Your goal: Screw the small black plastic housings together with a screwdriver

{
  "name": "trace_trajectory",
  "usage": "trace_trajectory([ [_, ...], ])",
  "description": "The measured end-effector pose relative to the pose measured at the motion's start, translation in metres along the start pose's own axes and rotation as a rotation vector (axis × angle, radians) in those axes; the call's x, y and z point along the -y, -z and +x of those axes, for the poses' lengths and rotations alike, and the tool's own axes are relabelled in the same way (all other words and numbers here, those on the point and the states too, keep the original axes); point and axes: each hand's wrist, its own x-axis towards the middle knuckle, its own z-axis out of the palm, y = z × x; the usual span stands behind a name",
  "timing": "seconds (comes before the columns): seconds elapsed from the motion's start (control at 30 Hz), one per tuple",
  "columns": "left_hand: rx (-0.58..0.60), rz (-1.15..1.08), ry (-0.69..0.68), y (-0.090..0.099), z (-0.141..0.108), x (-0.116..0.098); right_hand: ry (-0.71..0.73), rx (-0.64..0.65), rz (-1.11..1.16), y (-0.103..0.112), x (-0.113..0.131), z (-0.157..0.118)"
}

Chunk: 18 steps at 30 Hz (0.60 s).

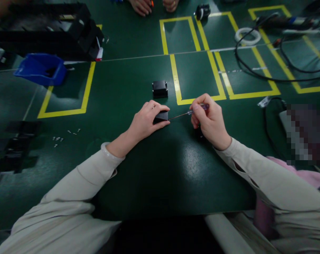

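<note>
My left hand [149,119] grips a small black block [161,116] on the green table, thumb on the near side and fingers over the far side. In my right hand [209,120] is a screwdriver [198,109] with a clear, reddish handle. Its thin shaft points left, and the tip meets the block's right near corner by my left thumb. A second black block [160,89] with shiny metal bits at its sides sits just beyond my left hand. Under my right hand lies a small dark part [199,132], mostly hidden.
Several loose screws [57,139] lie to the left, near black parts [16,146]. A blue bin [41,68] and black racks [51,33] stand far left. Another person's hands [142,5] rest at the far edge. Cables [244,63] and a white ring [247,36] lie right.
</note>
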Motion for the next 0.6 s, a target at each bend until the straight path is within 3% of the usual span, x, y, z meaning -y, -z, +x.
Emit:
trace_trajectory([
  [0.6, -0.002, 0.016, 0.000, 0.0014, -0.0010, -0.0010, -0.012, -0.017, -0.020, -0.0007, -0.0003, 0.0000],
])
